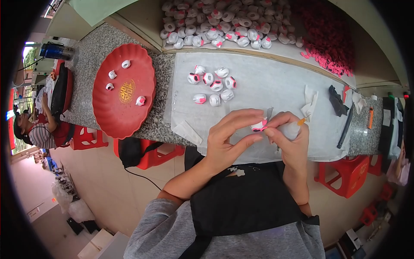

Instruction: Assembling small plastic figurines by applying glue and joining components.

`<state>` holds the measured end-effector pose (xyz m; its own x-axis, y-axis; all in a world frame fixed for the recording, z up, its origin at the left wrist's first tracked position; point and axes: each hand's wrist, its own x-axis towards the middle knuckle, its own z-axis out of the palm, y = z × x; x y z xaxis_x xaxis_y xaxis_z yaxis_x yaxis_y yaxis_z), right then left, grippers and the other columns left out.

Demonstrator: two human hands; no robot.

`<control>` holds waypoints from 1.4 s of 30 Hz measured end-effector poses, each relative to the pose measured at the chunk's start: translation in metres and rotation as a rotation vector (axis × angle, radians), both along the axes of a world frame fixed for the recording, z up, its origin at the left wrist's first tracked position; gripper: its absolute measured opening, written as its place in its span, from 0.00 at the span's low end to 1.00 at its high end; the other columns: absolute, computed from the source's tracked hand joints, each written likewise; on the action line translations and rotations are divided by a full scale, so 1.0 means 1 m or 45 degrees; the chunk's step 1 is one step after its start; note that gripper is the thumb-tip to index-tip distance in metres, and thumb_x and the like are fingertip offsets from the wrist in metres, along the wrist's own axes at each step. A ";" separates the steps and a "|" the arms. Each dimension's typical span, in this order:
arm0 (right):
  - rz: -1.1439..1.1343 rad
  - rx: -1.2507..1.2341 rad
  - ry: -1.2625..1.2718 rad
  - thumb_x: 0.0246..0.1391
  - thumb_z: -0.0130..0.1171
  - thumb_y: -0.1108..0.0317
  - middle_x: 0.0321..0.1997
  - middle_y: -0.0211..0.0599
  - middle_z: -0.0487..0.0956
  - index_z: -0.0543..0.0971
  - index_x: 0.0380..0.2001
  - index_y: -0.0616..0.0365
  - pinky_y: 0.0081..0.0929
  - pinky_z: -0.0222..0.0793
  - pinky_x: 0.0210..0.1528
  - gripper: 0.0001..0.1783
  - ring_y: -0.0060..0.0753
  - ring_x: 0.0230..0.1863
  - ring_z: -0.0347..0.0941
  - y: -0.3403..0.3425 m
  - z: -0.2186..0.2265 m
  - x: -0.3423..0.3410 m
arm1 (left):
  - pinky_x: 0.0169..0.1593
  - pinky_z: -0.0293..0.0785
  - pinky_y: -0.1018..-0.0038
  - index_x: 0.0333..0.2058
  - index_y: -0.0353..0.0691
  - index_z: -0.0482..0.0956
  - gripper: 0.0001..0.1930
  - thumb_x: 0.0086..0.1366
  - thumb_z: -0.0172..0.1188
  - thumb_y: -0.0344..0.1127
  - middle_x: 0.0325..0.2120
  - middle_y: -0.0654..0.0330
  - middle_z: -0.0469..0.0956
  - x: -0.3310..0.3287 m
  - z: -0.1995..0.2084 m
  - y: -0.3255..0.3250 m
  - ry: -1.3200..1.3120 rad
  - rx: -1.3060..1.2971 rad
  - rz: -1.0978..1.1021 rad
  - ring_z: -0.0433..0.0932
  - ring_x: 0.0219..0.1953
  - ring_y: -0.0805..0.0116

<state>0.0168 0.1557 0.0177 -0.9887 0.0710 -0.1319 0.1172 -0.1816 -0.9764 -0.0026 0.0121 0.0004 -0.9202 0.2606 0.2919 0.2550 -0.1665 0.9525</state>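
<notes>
My left hand [228, 140] pinches a small rounded white piece with a pink edge [259, 126] between thumb and fingertips, above the paper-covered table. Close against it, my right hand [297, 149] has its thumb and forefinger at the pink edge. A translucent whitish squeeze bottle with an orange tip [290, 130] is held in the same right hand, its tip pointing up and right. A thin grey blade-like sliver [269, 113] shows just behind the fingers; whether it is held I cannot tell. Several similar white-and-pink pieces [216, 85] sit grouped on the white paper [276, 86] beyond my left hand.
A red scalloped tray [108, 116] with several white pieces lies at left. Behind is a shelf heaped with white-and-pink pieces [233, 26] and pink parts [332, 47]. A black cloth [338, 101] and dark strip [345, 131] lie at right. Red stools [345, 175] flank me; another person [41, 129] sits far left.
</notes>
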 end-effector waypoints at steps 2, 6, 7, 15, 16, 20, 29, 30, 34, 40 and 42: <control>0.018 0.043 0.021 0.34 0.55 0.80 0.21 0.34 0.69 0.70 0.20 0.65 0.12 0.55 0.19 0.05 0.17 0.19 0.62 -0.002 0.000 0.001 | 0.42 0.65 0.76 0.36 0.33 0.70 0.15 0.47 0.55 0.21 0.37 0.54 0.69 0.002 -0.001 -0.001 -0.119 0.107 -0.043 0.69 0.39 0.66; -0.077 0.164 0.168 0.33 0.56 0.81 0.21 0.33 0.69 0.69 0.26 0.64 0.11 0.55 0.20 0.11 0.17 0.21 0.62 -0.004 -0.007 0.005 | 0.45 0.64 0.76 0.38 0.31 0.67 0.14 0.49 0.53 0.21 0.40 0.53 0.67 0.001 0.000 -0.003 -0.299 0.356 -0.146 0.67 0.42 0.68; -0.077 0.165 0.168 0.33 0.56 0.81 0.21 0.33 0.69 0.69 0.26 0.64 0.11 0.55 0.20 0.11 0.17 0.21 0.62 -0.005 -0.005 0.004 | 0.45 0.64 0.76 0.38 0.31 0.67 0.14 0.49 0.53 0.21 0.40 0.53 0.67 0.001 0.000 -0.003 -0.300 0.356 -0.145 0.67 0.42 0.68; 0.139 -0.116 0.057 0.31 0.58 0.80 0.25 0.36 0.71 0.68 0.30 0.64 0.13 0.59 0.19 0.17 0.20 0.23 0.66 -0.009 0.000 0.001 | 0.52 0.56 0.70 0.38 0.31 0.68 0.14 0.49 0.52 0.21 0.37 0.54 0.69 0.005 -0.001 -0.007 -0.444 0.404 -0.247 0.67 0.42 0.68; 0.140 -0.116 0.056 0.31 0.58 0.80 0.25 0.36 0.71 0.68 0.30 0.64 0.13 0.59 0.19 0.17 0.20 0.23 0.66 -0.008 -0.002 0.002 | 0.52 0.56 0.70 0.38 0.31 0.68 0.14 0.49 0.52 0.21 0.37 0.54 0.69 0.005 -0.001 -0.007 -0.445 0.405 -0.246 0.67 0.42 0.68; 0.157 -0.249 0.019 0.32 0.58 0.79 0.25 0.37 0.71 0.68 0.30 0.64 0.14 0.59 0.18 0.16 0.21 0.22 0.66 -0.004 -0.005 0.004 | 0.53 0.54 0.68 0.36 0.31 0.70 0.13 0.48 0.53 0.22 0.35 0.55 0.71 0.003 0.000 -0.005 -0.386 0.358 -0.258 0.68 0.41 0.68; 0.129 -0.301 0.046 0.35 0.59 0.78 0.21 0.31 0.71 0.72 0.31 0.65 0.10 0.57 0.21 0.15 0.14 0.20 0.63 -0.006 -0.002 0.005 | 0.52 0.55 0.66 0.34 0.33 0.72 0.12 0.47 0.55 0.24 0.33 0.55 0.72 0.000 -0.003 -0.004 -0.231 0.304 -0.237 0.69 0.40 0.66; 0.132 -0.300 0.040 0.35 0.59 0.78 0.21 0.31 0.71 0.72 0.31 0.65 0.10 0.57 0.21 0.15 0.14 0.20 0.63 -0.006 -0.002 0.005 | 0.52 0.55 0.66 0.34 0.33 0.72 0.12 0.47 0.55 0.25 0.33 0.55 0.73 0.000 -0.002 -0.005 -0.231 0.302 -0.235 0.70 0.40 0.66; 0.137 -0.287 0.047 0.35 0.59 0.77 0.21 0.31 0.71 0.72 0.31 0.65 0.10 0.57 0.21 0.15 0.14 0.20 0.64 -0.007 0.000 0.005 | 0.52 0.55 0.65 0.33 0.33 0.72 0.11 0.48 0.55 0.25 0.33 0.55 0.73 0.001 -0.003 -0.005 -0.211 0.309 -0.230 0.70 0.40 0.66; 0.137 -0.307 0.029 0.35 0.59 0.78 0.21 0.31 0.71 0.72 0.31 0.65 0.11 0.58 0.21 0.14 0.15 0.20 0.64 -0.007 0.002 0.006 | 0.53 0.54 0.65 0.34 0.33 0.72 0.11 0.48 0.55 0.26 0.33 0.55 0.73 0.002 -0.002 -0.006 -0.245 0.339 -0.237 0.69 0.40 0.67; 0.143 -0.326 0.002 0.35 0.59 0.78 0.21 0.31 0.71 0.72 0.31 0.65 0.11 0.58 0.21 0.14 0.15 0.20 0.64 -0.007 0.002 0.006 | 0.53 0.54 0.66 0.35 0.33 0.72 0.13 0.48 0.55 0.25 0.34 0.55 0.72 0.002 -0.002 -0.008 -0.274 0.326 -0.278 0.69 0.40 0.67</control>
